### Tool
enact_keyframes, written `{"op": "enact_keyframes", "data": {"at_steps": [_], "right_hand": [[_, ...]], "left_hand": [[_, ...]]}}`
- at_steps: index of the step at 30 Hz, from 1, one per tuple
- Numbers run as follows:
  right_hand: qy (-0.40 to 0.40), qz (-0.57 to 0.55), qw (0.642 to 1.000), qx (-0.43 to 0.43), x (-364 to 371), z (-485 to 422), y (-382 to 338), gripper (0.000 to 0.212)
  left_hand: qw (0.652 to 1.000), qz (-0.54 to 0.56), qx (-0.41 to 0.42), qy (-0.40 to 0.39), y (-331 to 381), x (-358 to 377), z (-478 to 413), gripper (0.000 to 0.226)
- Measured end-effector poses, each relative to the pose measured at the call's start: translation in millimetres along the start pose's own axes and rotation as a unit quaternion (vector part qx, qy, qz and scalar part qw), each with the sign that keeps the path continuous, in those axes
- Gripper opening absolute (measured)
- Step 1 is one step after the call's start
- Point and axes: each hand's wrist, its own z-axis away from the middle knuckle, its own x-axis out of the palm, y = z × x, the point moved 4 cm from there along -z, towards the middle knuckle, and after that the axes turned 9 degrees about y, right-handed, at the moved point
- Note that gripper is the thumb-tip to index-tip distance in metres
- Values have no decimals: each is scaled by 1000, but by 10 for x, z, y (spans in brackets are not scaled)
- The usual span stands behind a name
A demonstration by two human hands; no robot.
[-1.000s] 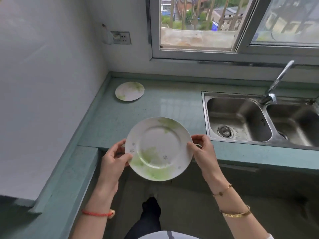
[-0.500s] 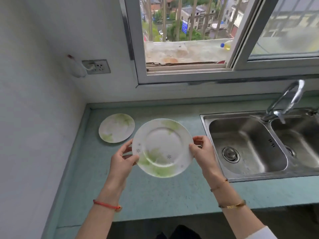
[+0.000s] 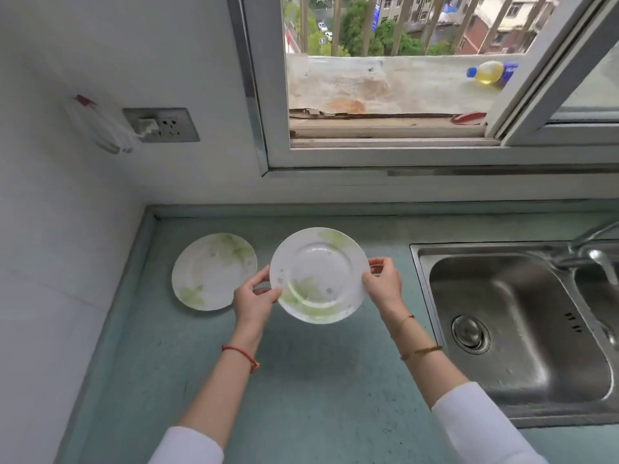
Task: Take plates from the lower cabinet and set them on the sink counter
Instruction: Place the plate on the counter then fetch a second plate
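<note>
Both hands, left point(image 3: 253, 301) and right point(image 3: 384, 285), pinch opposite rims of a round white green-leaf china plate point(image 3: 320, 274) above the pale green stone worktop point(image 3: 301, 380). A second matching leaf-patterned plate point(image 3: 211, 271) lies flat just to its left, near the corner.

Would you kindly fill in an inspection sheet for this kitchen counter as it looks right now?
Surface: teal counter, speckled, no spills seen.
Job's things: first plate lies flat on the counter near the left wall; second plate is held over the counter to its right.
Clutter: nothing seen.
Hands: left hand pinches the second plate's left rim; right hand pinches its right rim.
Cables: white plug sits in the wall socket; its lead is unclear.
Surroundings: steel sink and tap on the right; open window behind; bottle lying on the outer ledge.
</note>
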Motion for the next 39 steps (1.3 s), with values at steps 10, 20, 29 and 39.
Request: {"op": "enact_keyframes", "data": {"at_steps": [10,20,29,39], "right_hand": [[-63,52,996,26,481,-649,249,39],[-53,85,995,18,629,-771,309,40],[-54,94,994,13,630,-787,302,41],[-62,93,994,6,614,-748,316,43]], "left_hand": [[999,-33,-25,19,-327,439,-695,56],[997,-69,-7,27,-440,527,-902,58],[994,-107,17,13,-446,554,-894,58],[991,-131,20,2,-409,568,-891,56]]}}
